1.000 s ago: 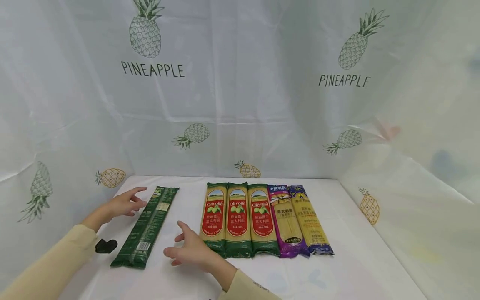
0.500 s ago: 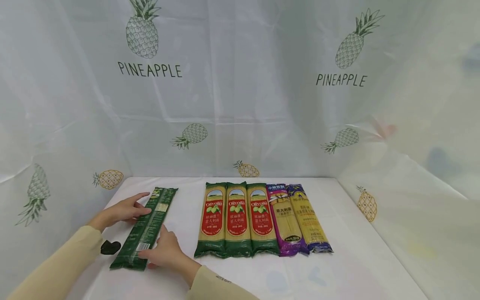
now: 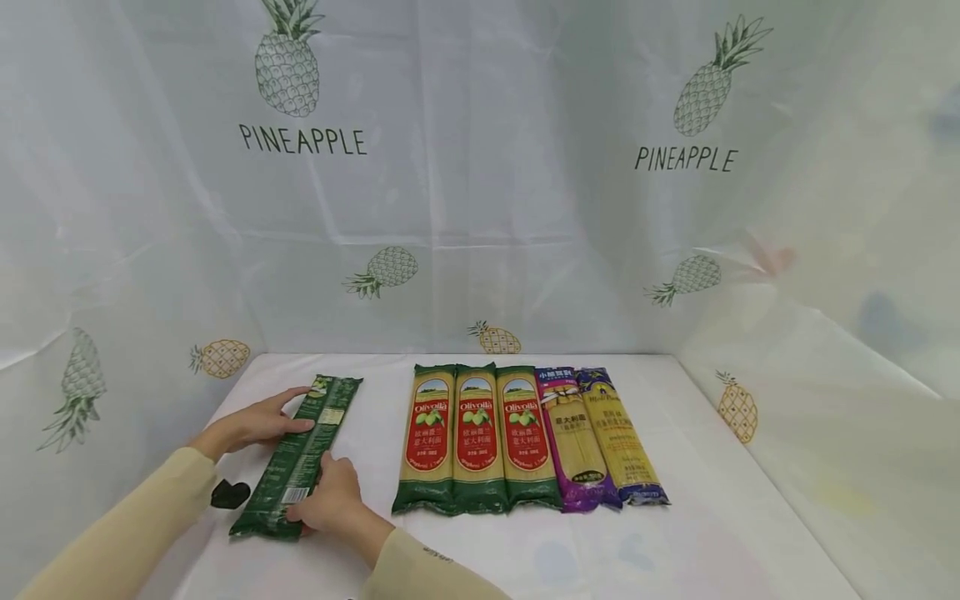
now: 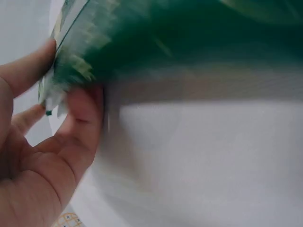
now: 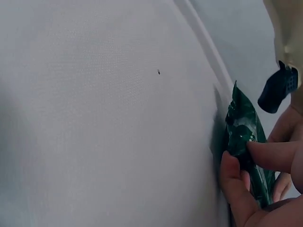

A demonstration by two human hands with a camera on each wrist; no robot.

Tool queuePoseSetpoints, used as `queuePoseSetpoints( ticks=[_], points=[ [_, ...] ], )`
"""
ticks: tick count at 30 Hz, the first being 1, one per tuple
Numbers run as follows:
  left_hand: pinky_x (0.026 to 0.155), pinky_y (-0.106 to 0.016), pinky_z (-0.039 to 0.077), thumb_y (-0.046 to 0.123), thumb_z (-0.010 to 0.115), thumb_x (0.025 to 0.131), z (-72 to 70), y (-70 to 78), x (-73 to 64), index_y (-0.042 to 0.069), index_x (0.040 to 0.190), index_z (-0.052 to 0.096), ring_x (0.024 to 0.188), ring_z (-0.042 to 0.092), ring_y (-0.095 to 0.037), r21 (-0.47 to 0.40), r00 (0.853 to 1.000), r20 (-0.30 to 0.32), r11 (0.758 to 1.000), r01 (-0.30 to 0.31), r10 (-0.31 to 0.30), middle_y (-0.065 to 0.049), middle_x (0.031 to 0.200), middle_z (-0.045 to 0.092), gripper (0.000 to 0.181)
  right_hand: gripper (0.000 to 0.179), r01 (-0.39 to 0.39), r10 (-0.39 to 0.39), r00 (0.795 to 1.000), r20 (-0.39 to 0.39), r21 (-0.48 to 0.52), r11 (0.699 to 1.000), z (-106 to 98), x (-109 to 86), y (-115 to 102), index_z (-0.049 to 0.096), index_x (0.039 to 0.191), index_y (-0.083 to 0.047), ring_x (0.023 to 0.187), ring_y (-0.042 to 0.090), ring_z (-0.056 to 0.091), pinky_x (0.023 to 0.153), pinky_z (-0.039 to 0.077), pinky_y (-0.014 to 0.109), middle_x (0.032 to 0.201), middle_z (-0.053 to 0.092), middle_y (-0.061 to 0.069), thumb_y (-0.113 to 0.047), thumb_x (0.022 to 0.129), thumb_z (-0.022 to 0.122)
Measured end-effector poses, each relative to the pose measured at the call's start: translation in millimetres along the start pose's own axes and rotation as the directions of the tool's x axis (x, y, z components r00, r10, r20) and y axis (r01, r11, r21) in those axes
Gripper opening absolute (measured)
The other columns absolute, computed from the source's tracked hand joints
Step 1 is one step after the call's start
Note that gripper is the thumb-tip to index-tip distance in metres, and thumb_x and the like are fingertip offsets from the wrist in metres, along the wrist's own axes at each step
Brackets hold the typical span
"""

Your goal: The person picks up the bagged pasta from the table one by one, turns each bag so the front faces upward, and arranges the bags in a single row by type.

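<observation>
A green spaghetti packet (image 3: 306, 450) lies back side up at the left of the table, its barcode towards me. My left hand (image 3: 258, 423) holds its left edge, thumb on top; in the left wrist view the fingers (image 4: 87, 113) reach under the blurred green wrapper (image 4: 189, 38). On the lower right edge, my right hand (image 3: 335, 497) pinches the same packet. From the right wrist, the thumb (image 5: 272, 156) presses one face of the green packet (image 5: 244, 123) and the fingers curl under it. Whether the packet is raised off the cloth is hard to tell.
Right of the hands, three green-ended Olivoila spaghetti packets (image 3: 480, 433) lie side by side. Touching them are a purple pasta packet (image 3: 581, 450) and a yellow-and-blue one (image 3: 626, 442). A small black object (image 3: 229, 495) shows by the left sleeve. Pineapple-print sheeting (image 3: 480, 208) walls the table.
My right hand has moved left from near the Olivoila row to the green packet and grips it. The left hand has closed on its left edge. The packet has shifted slightly right.
</observation>
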State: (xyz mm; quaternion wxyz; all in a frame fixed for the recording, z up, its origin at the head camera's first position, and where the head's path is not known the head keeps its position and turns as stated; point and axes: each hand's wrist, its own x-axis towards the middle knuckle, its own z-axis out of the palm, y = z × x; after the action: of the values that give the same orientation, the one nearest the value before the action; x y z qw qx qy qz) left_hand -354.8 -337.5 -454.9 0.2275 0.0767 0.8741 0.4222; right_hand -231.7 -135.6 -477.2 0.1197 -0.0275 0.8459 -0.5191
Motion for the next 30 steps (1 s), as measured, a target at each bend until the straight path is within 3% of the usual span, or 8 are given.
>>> queuePoseSetpoints(
  ticks=[6, 11, 15, 20, 24, 28, 30],
  points=[
    [0.086, -0.042, 0.059, 0.024, 0.076, 0.101, 14.6, 4.3, 7.6, -0.008, 0.165, 0.007, 0.096, 0.073, -0.024, -0.018, 0.998, -0.053, 0.999, -0.03, 0.029, -0.024, 0.119, 0.069, 0.1, 0.088, 0.051, -0.054, 0.998, 0.034, 0.08, 0.995, -19.6, 0.8, 7.8, 0.057, 0.153, -0.004, 0.081, 0.008, 0.054, 0.063, 0.059, 0.026, 0.096, 0.051, 0.001, 0.007, 0.073, 0.092],
    [0.084, -0.043, 0.061, 0.021, 0.074, 0.102, 30.5, 19.3, 13.7, -0.009, 0.165, 0.01, 0.094, 0.07, -0.023, -0.021, 0.994, -0.095, 0.998, -0.059, 0.056, -0.021, 0.114, 0.065, 0.094, 0.09, 0.093, -0.097, 0.994, 0.055, 0.066, 0.993, -42.4, -4.6, 14.4, 0.054, 0.156, -0.005, 0.082, 0.006, 0.054, 0.066, 0.056, 0.024, 0.101, 0.055, 0.0, 0.008, 0.074, 0.091],
    [0.083, -0.043, 0.062, 0.02, 0.071, 0.104, 45.0, 44.5, 14.6, -0.005, 0.167, 0.009, 0.094, 0.067, -0.023, -0.045, 0.988, -0.135, 0.996, -0.076, 0.07, -0.02, 0.113, 0.059, 0.091, 0.093, 0.157, -0.162, 0.985, 0.065, 0.073, 0.985, -67.7, -10.9, 23.5, 0.048, 0.16, -0.005, 0.076, 0.006, 0.052, 0.061, 0.055, 0.025, 0.104, 0.054, 0.001, 0.008, 0.077, 0.088],
    [0.08, -0.042, 0.061, 0.017, 0.07, 0.104, 70.2, 81.3, 13.8, 0.0, 0.169, 0.01, 0.091, 0.068, -0.023, -0.109, 0.978, -0.186, 0.988, -0.113, 0.092, -0.019, 0.11, 0.06, 0.091, 0.092, 0.221, -0.237, 0.965, 0.114, 0.142, 0.965, -111.3, -23.5, 38.8, 0.042, 0.163, -0.006, 0.06, 0.012, 0.063, 0.053, 0.057, 0.029, 0.109, 0.054, 0.001, 0.009, 0.082, 0.083],
    [0.079, -0.039, 0.061, 0.017, 0.072, 0.103, 96.7, 110.2, 19.0, 0.004, 0.17, 0.014, 0.09, 0.067, -0.021, -0.175, 0.973, -0.207, 0.974, -0.141, 0.103, -0.017, 0.108, 0.059, 0.09, 0.092, 0.22, -0.25, 0.958, 0.14, 0.199, 0.955, -149.4, -37.6, 54.4, 0.041, 0.164, -0.008, 0.066, 0.013, 0.069, 0.056, 0.061, 0.033, 0.122, 0.053, 0.004, 0.011, 0.083, 0.081],
    [0.08, -0.038, 0.06, 0.015, 0.071, 0.103, 124.4, 136.6, 28.4, 0.007, 0.17, 0.018, 0.091, 0.065, -0.023, -0.227, 0.968, -0.212, 0.957, -0.181, 0.133, -0.017, 0.11, 0.056, 0.086, 0.092, 0.216, -0.24, 0.964, 0.118, 0.185, 0.959, -180.3, -51.4, 68.5, 0.04, 0.165, -0.008, 0.07, 0.017, 0.071, 0.059, 0.062, 0.036, 0.126, 0.052, 0.009, 0.009, 0.084, 0.081],
    [0.086, -0.043, 0.059, 0.016, 0.071, 0.103, 137.1, 146.9, 32.6, 0.008, 0.17, 0.019, 0.099, 0.066, -0.027, -0.234, 0.966, -0.216, 0.953, -0.192, 0.141, -0.02, 0.118, 0.057, 0.085, 0.092, 0.217, -0.236, 0.967, 0.1, 0.17, 0.961, -191.4, -57.1, 75.6, 0.038, 0.165, -0.008, 0.071, 0.018, 0.072, 0.061, 0.062, 0.036, 0.128, 0.052, 0.011, 0.007, 0.085, 0.082]
  ],
)
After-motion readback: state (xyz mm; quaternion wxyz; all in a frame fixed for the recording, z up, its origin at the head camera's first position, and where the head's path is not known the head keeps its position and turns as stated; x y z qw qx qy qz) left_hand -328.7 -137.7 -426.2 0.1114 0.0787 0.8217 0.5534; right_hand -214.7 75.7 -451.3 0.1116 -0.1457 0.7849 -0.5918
